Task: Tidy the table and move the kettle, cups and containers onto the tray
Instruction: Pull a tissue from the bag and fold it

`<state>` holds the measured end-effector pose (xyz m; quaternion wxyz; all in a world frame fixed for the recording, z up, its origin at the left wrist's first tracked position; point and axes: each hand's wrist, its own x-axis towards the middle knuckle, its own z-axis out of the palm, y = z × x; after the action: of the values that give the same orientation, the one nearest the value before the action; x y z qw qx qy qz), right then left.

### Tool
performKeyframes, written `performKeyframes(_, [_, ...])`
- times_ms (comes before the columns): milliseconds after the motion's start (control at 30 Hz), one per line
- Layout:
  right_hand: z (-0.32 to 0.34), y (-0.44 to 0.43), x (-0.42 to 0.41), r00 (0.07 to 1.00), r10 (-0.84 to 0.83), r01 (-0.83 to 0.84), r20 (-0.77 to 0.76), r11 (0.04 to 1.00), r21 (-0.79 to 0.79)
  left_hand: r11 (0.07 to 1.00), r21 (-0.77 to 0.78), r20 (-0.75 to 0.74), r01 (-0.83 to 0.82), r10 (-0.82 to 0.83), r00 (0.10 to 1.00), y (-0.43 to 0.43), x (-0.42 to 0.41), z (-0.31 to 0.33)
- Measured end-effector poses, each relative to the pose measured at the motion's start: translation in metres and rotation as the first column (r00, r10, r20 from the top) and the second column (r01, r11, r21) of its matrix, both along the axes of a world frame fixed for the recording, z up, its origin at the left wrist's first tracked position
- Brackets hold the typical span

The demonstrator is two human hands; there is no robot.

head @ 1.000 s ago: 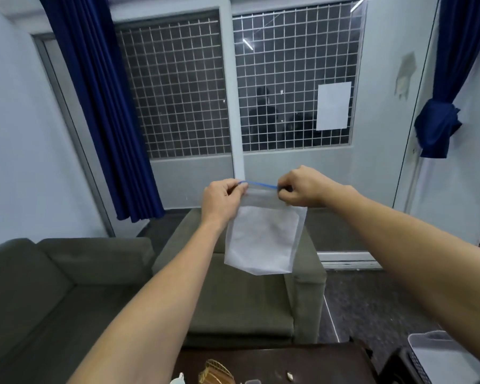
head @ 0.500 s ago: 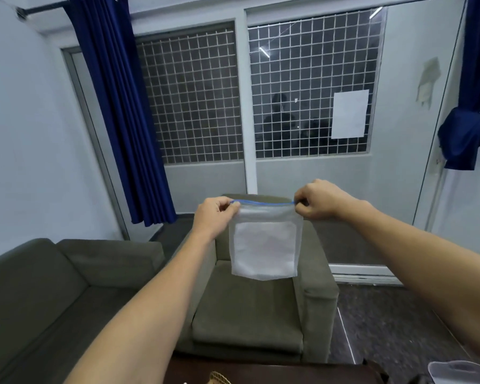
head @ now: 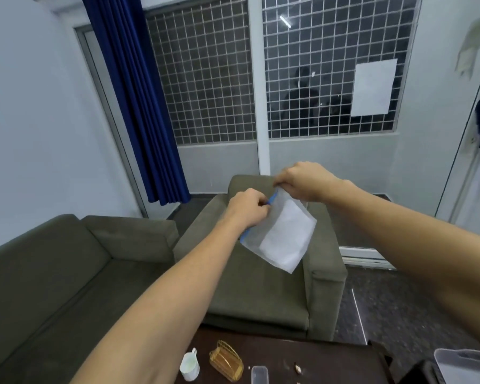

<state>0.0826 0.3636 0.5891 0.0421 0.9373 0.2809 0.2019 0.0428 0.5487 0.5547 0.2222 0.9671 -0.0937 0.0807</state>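
I hold a clear zip bag with a blue seal strip and a white panel in the air above the armchair. My left hand pinches the blue strip at its left end. At the bag's top corner my right hand grips it. The bag hangs tilted, its bottom pointing down and right. On the dark table at the bottom edge stand a small white cup, a gold wire holder and a clear container, partly cut off. A pale tray shows at the bottom right corner.
An olive armchair stands just beyond the table, with a matching sofa to its left. Small crumbs lie on the table. Blue curtains and a grilled window are at the back.
The bag has turned from hanging level to tilted, and my hands have come closer together. The view has dropped, so the table with the cup and holder shows again.
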Motion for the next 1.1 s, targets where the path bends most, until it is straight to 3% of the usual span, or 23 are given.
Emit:
performKeyframes(100, [-0.017, 0.005, 0.000, 0.998, -0.046, 0.051, -0.032, 0.977, 0.209, 0.992, -0.102, -0.054, -0.074, 0.069, 0.996, -0.004, 0.000, -0.006])
performKeyframes(233, [-0.044, 0.017, -0.003, 0.962, -0.128, 0.237, -0.241, 0.830, 0.505, 0.927, -0.324, -0.116, -0.190, 0.160, 0.980, -0.009, 0.001, -0.015])
performKeyframes(300, [-0.051, 0.024, -0.006, 0.876, -0.068, 0.391, -0.477, 0.680, 0.621, 0.895, -0.371, -0.146, -0.248, 0.208, 0.967, -0.012, 0.001, -0.018])
performKeyframes(367, [-0.055, 0.028, -0.008, 0.736, 0.124, 0.525, -0.665, 0.515, 0.677, 0.867, -0.403, -0.170, -0.292, 0.243, 0.955, -0.015, 0.000, -0.021])
performKeyframes(433, [-0.058, 0.031, -0.009, 0.643, 0.237, 0.587, -0.728, 0.457, 0.668, 0.844, -0.430, -0.187, -0.321, 0.265, 0.946, -0.018, -0.002, -0.023])
performKeyframes(500, [-0.060, 0.032, -0.012, 0.621, 0.266, 0.596, -0.737, 0.450, 0.665, 0.808, -0.481, -0.219, -0.341, 0.266, 0.939, -0.018, -0.005, -0.027])
performKeyframes(633, [-0.054, 0.033, -0.011, 0.611, 0.275, 0.609, -0.742, 0.435, 0.663, 0.650, -0.682, -0.316, -0.336, 0.152, 0.937, -0.007, -0.009, -0.033])
performKeyframes(767, [-0.054, 0.034, -0.008, 0.640, 0.193, 0.609, -0.743, 0.463, 0.644, 0.579, -0.740, -0.344, -0.342, 0.111, 0.932, 0.011, -0.010, -0.033])
performKeyframes(833, [-0.055, 0.034, -0.006, 0.639, 0.171, 0.612, -0.750, 0.477, 0.631, 0.600, -0.718, -0.349, -0.353, 0.129, 0.928, 0.021, -0.006, -0.035])
performKeyframes(933, [-0.065, 0.038, 0.000, 0.654, 0.086, 0.618, -0.752, 0.513, 0.596, 0.721, -0.590, -0.312, -0.364, 0.212, 0.926, 0.032, -0.001, -0.045])
performKeyframes(1100, [-0.078, 0.055, 0.003, 0.745, -0.249, 0.590, -0.618, 0.678, 0.438, 0.844, -0.410, -0.271, -0.346, 0.250, 0.930, 0.057, 0.007, -0.062])
